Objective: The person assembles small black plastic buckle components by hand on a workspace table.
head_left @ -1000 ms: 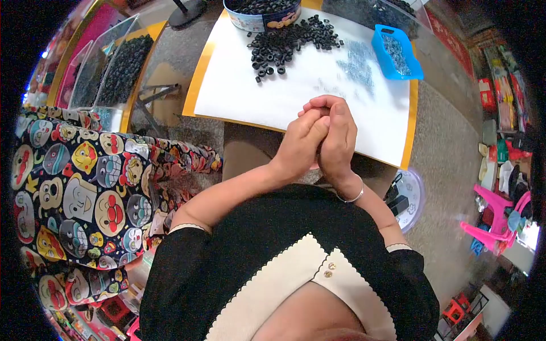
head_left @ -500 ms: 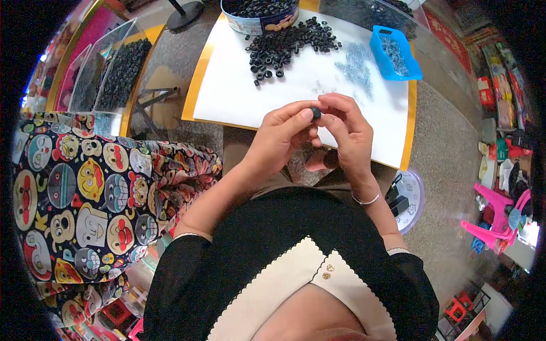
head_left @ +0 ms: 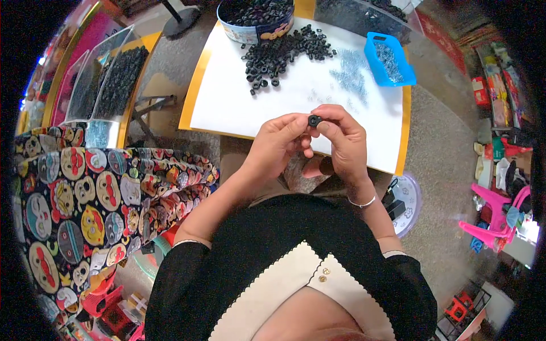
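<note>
A small round black ring-like part [head_left: 314, 120] is pinched between my two hands above the near edge of the table, its hole showing. My left hand [head_left: 280, 141] is closed, thumb and fingertips on the part's left side. On the other side, my right hand [head_left: 344, 141] grips it between thumb and forefinger. Beyond them, a pile of similar black parts [head_left: 274, 61] lies on the white board [head_left: 219, 94]. To the right of that pile are tiny bluish clear pieces [head_left: 351, 73], too small to name.
A blue and white tin [head_left: 242, 33] of black parts stands at the back, and a blue plastic tray [head_left: 410, 81] of tiny pieces at the right. Clear bins [head_left: 124, 74] hold more black parts at the left. Patterned cloth [head_left: 91, 196] hangs nearby; a pink plastic stool [head_left: 492, 219] is far right.
The black part has turned so that its hole now shows. Both hands have shifted slightly down in the picture with it. The patterned cloth at the left has moved and changed its folds.
</note>
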The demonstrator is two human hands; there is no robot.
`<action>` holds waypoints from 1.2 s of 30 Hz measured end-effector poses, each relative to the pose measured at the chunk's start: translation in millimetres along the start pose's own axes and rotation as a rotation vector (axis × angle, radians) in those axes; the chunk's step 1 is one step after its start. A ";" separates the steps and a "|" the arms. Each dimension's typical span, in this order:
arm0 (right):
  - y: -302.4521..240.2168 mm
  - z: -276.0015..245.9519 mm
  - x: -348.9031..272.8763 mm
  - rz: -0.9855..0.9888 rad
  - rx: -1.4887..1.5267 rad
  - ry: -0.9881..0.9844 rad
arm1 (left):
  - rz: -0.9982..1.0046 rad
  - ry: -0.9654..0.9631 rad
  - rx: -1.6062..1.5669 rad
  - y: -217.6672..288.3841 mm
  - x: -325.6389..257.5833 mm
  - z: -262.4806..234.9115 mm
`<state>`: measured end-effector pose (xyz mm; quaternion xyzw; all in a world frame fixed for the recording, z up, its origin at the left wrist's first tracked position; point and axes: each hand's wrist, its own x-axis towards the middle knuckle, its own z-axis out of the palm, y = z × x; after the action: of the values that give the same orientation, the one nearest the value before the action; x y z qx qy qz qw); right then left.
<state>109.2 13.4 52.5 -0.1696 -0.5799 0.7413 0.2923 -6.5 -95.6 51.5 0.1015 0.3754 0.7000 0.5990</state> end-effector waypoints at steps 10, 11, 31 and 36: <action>-32.7 -74.5 118.6 -0.217 -0.399 0.302 | -0.009 0.078 0.076 -0.2 14.8 -31.3; -41.5 -79.7 140.4 -0.264 -0.441 0.338 | -0.005 0.097 0.063 0.0 12.6 -36.7; -87.6 84.8 41.8 -0.693 -0.620 -1.010 | -0.024 0.434 0.112 4.8 8.1 -51.7; -124.9 166.4 1.8 -0.998 0.192 -0.872 | 0.321 0.440 0.405 7.0 11.2 -74.5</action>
<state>39.0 -92.5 217.3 0.4607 -0.5855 0.5662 0.3527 -58.9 -115.5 0.6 0.1228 0.6065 0.7016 0.3533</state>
